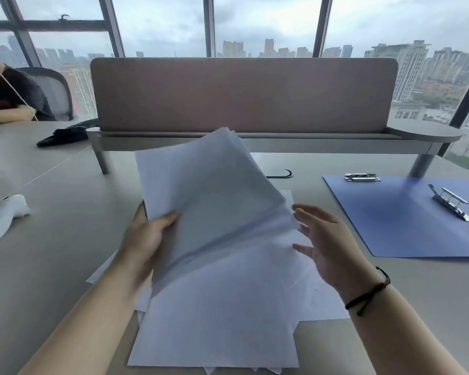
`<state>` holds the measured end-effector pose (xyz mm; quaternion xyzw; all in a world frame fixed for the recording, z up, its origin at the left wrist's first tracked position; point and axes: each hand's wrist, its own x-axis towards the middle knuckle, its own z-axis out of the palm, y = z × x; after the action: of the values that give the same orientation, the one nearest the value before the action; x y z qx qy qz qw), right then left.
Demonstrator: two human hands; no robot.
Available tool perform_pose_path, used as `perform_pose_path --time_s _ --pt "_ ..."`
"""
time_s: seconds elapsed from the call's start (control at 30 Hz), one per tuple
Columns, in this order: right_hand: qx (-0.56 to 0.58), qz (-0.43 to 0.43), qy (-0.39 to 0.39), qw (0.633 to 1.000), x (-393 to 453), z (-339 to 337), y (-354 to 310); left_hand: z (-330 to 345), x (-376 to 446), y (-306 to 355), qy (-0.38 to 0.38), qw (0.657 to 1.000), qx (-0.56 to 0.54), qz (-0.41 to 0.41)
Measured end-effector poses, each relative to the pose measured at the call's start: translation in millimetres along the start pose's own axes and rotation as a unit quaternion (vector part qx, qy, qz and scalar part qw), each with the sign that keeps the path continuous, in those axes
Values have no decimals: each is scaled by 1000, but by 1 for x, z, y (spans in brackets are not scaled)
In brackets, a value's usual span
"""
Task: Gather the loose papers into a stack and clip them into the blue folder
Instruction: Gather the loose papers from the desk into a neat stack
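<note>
While my left hand [149,234] pinched a raised sheaf [209,190], my right hand [328,247] hovered spread beside its edge. More papers [222,320] lay loose on the desk [52,253] beneath. Gathering was unfinished; next I'd need those collected, squared, then carried right to the open folder [406,226].

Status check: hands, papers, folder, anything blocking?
Left hand grips raised sheaf of papers; right hand open beside it. More loose sheets on desk. Blue folder open at right, unobstructed.
</note>
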<state>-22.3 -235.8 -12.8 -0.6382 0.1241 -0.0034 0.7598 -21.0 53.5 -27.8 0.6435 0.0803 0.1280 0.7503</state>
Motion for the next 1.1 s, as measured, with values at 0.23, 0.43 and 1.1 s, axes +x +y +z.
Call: perform_pose_path --time_s 0.23,0.43,1.1 --pt "122 146 -31 981 -9 12 8 -2 3 -16 -54 965 -181 -181" --pt "-66 104 -203 971 -25 22 20 6 -2 -18 -9 987 -71 -142" --pt "63 46 -95 992 -9 9 11 23 -19 -8 -70 996 54 5"
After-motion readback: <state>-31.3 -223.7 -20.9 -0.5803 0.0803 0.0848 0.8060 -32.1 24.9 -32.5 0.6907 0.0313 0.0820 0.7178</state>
